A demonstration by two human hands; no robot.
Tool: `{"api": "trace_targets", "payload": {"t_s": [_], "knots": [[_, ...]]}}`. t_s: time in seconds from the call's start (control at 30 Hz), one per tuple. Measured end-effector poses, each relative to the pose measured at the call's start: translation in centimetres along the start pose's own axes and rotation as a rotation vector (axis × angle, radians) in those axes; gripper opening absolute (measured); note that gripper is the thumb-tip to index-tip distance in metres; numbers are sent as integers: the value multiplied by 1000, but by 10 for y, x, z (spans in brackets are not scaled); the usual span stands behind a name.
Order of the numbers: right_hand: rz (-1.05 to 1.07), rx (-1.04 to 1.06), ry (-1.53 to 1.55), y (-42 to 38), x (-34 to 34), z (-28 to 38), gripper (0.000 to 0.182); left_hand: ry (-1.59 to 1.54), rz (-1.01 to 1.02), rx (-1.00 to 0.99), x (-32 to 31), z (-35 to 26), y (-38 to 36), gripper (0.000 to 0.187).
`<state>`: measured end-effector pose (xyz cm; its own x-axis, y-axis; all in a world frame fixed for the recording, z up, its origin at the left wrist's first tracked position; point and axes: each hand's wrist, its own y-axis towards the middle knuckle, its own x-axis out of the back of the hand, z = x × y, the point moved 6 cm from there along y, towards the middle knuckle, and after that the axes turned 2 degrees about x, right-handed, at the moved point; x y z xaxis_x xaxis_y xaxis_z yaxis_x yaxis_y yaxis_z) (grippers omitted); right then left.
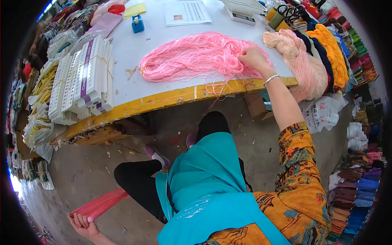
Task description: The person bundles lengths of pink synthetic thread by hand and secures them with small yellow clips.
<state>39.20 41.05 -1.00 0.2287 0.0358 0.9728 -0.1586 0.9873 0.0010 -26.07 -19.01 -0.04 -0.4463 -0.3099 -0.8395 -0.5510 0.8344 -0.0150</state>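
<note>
At table (163,100), right hand (254,59) grasping pink thread (183,57), left hand (84,227) gripping reddish strands (102,203), plastic bag (324,112), contents unclear

I see the pink skein (188,55) sprawled loose, trailing over the near edge of the surface (126,47); redder bundle (103,203) stretched straight.

Seen from the pink yarn (179,59) on the table (122,49), a hand could pass at 9 o'clock, over the bare surface, until the stack of cards (87,75) makes a wall. At 12 o'clock there is a narrower strip, and behind it a paper sheet (190,13); the blue tape dispenser (138,24) stands at 10 o'clock. The peach yarn (308,73) blocks 3 o'clock, near the right hand (255,59). At 5 o'clock, loose strands (221,87) hang across the front edge, obstructing from below.
</note>
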Motion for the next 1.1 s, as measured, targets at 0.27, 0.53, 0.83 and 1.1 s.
{"api": "trace_targets", "payload": {"t_s": [0.27, 0.53, 0.83, 1.1], "knots": [[-201, -12, 520, -8, -1, -32, 23, -22, -38, -19, 3, 0, -4, 25], [-365, 53, 1524, 21, 214, -98, 17, -34, -72, -40, 10, -8, -17, 25], [-468, 174, 1774, -22, 368, -51, 17, -63, -64, -42, 0, -12, -11, 26], [-252, 344, 1651, -58, 349, 74, 14, 42, 160, -193, -57, -7, -28, 51]]}}
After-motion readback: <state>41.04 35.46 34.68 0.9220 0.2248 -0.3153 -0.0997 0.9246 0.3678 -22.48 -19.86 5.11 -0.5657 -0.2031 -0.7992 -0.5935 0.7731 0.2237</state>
